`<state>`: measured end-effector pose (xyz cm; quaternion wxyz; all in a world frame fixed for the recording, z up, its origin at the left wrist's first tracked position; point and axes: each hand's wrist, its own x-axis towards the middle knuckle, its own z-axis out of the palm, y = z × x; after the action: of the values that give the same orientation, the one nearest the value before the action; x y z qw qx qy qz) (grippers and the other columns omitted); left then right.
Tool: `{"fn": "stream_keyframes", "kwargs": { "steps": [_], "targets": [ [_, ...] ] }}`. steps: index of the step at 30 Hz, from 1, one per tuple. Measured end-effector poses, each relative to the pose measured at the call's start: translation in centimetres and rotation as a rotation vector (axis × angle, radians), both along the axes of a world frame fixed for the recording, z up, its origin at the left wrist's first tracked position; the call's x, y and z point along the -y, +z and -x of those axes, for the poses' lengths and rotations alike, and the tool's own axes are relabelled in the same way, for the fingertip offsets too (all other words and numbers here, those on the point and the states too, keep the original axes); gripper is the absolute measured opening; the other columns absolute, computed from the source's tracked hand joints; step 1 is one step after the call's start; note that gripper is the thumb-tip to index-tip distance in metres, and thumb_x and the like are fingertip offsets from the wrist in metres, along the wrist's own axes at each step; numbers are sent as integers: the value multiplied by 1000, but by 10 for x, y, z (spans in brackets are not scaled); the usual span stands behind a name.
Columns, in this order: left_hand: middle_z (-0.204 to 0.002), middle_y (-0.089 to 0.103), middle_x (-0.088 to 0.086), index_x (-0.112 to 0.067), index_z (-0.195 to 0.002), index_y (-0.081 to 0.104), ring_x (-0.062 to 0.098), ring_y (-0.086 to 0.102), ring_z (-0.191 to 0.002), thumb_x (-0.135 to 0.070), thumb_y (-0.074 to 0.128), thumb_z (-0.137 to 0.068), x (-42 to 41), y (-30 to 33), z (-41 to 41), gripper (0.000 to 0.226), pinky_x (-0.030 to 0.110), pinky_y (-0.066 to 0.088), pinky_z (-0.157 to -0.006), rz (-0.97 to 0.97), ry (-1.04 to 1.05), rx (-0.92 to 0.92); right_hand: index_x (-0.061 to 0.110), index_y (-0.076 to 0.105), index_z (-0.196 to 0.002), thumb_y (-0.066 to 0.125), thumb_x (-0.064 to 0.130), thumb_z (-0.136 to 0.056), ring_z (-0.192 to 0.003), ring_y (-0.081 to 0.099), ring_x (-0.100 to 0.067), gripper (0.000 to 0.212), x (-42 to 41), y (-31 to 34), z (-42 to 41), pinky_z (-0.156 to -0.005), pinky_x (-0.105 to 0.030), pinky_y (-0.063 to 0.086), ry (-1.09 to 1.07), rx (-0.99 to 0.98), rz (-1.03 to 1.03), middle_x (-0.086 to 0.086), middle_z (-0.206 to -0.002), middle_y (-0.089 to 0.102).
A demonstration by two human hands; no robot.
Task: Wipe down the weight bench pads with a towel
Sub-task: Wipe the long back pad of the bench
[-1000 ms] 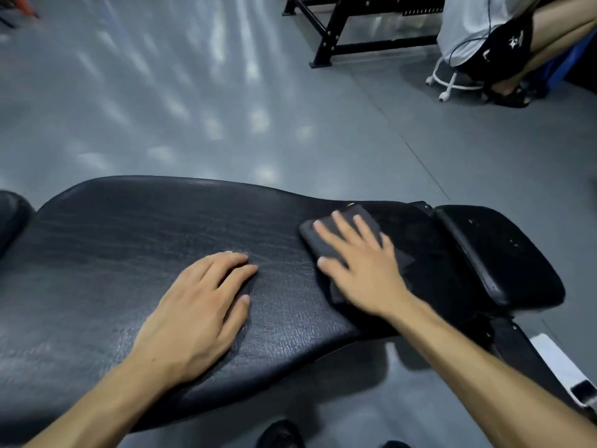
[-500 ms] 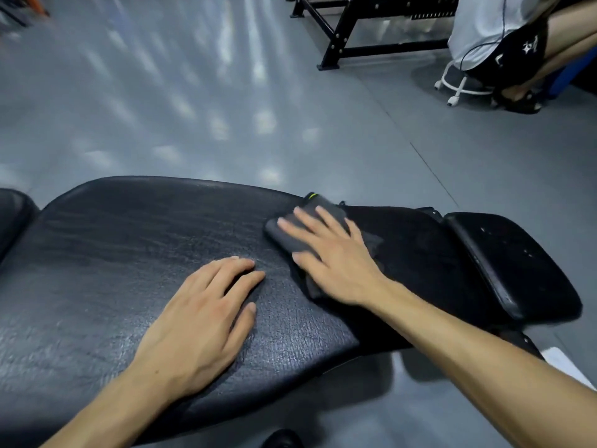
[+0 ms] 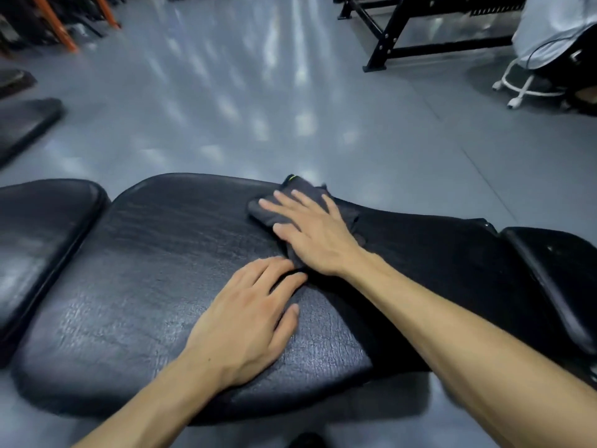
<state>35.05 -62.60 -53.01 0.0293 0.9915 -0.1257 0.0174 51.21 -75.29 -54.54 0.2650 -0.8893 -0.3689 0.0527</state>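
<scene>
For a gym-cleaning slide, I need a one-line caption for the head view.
Right hand presses a dark towel flat on the long bench pad; left hand rests beside it.

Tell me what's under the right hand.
The towel lies under the flat right hand, on the bench pad. The towel's middle and the pad beneath it are covered.

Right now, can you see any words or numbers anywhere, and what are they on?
None can be read.
Towel: a small yellow-green tag at its far corner, too small to read.
Right pad: pale specks, only scuffs.
Shorts of the person sitting at the far right: a pale mark, too blurred to read.
</scene>
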Motion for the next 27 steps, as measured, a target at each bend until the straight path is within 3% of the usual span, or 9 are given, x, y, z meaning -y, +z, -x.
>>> {"fn": "stream_keyframes", "kwargs": {
  "steps": [3,6,8,10,14,16,18,21,27],
  "targets": [
    [-146,49,-5,-29,-140,53,19,39,-143,-38,37,-103,-1,-1,0,41,39,28,-121,17,-15,4,50,33,-150,34,44,-100,-153,11,0,51,35,-11,-5,-125,-40,-2,83,8,-73,23,-163,23],
    [-148,46,-9,-33,-139,51,16,37,-142,-39,36,-103,0,-1,-1,40,35,26,-122,31,-1,18,38,46,-144,34,42,-102,-151,27,-14,44,49,-17,-58,-123,-48,15,-296,-95,-46,10,-159,39],
    [-148,45,-10,-34,-139,51,15,38,-141,-39,37,-102,0,0,-1,40,33,25,-121,29,3,26,35,48,-143,31,45,-101,-148,32,-19,45,31,-10,-65,-121,-50,16,-372,-100,25,5,-158,42],
    [-146,47,-8,-33,-138,53,17,41,-139,-38,39,-102,0,-1,-1,39,34,27,-120,26,-3,31,46,37,-151,30,47,-100,-153,20,-11,51,15,-8,-36,-124,-50,4,-203,-51,42,14,-164,28],
    [-141,51,-6,-30,-135,56,20,45,-135,-36,41,-101,-2,-3,1,38,37,31,-118,16,-16,39,55,30,-149,30,47,-99,-152,7,5,51,52,-10,36,-123,-31,-8,129,19,-36,26,-163,19],
    [-142,52,-8,-31,-136,57,19,45,-136,-36,39,-101,-2,-5,2,39,37,30,-120,20,-18,52,52,34,-149,30,46,-99,-151,10,6,50,95,-20,29,-125,-32,-2,6,-5,-61,27,-162,23],
    [-144,52,-9,-33,-136,56,18,44,-138,-37,38,-101,-3,-6,3,40,35,29,-120,21,-7,62,53,33,-145,30,45,-98,-152,15,2,47,141,-27,15,-126,-39,4,-279,-65,-38,25,-161,26],
    [-142,52,-8,-33,-135,56,19,45,-136,-39,38,-101,-6,-6,1,40,34,31,-117,21,-10,68,53,28,-144,28,47,-98,-153,15,-4,47,169,-33,35,-126,-40,2,-546,-108,6,20,-163,24],
    [-141,55,-4,-29,-134,59,22,48,-133,-41,34,-99,-6,-6,2,45,37,34,-115,17,-20,74,49,27,-154,24,53,-98,-153,0,4,56,149,-26,149,-123,-29,-9,-184,2,39,25,-165,11]
  ]
}}
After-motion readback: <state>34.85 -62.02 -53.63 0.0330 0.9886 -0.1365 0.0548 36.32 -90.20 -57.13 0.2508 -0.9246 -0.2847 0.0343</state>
